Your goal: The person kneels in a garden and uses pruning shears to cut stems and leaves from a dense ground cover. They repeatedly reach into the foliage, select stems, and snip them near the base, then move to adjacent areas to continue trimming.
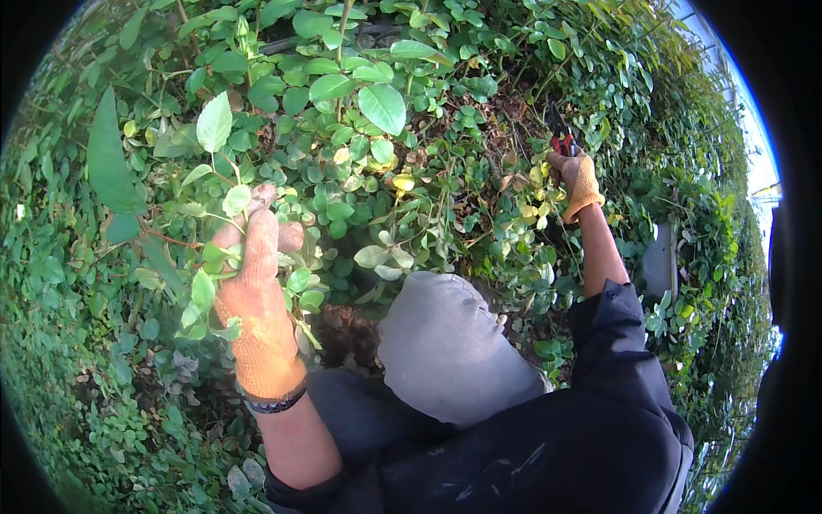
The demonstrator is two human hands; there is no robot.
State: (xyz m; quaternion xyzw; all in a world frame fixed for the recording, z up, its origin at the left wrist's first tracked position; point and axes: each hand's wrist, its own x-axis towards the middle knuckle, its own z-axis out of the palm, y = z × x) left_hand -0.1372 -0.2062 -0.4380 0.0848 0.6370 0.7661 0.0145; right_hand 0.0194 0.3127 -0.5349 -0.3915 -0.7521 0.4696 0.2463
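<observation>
My left hand, in an orange knit glove with a dark band at the wrist, grips a cut leafy stem; its leaves spread over the fingers and to the left. The stem's green lower end sticks out beside the glove. Farther off to the right, my right hand, in a similar glove, holds red and black pruning shears by the handles, with the dark blades pointing away from me. Whether the blades are apart I cannot tell. Low green foliage and a few yellow leaves lie between my hands.
Dense leafy plants, which look like rose bushes, surround me. An upright shoot with a closed bud rises at the upper left. Brown soil shows near my grey-clad knee. A pale panel stands among leaves at the right.
</observation>
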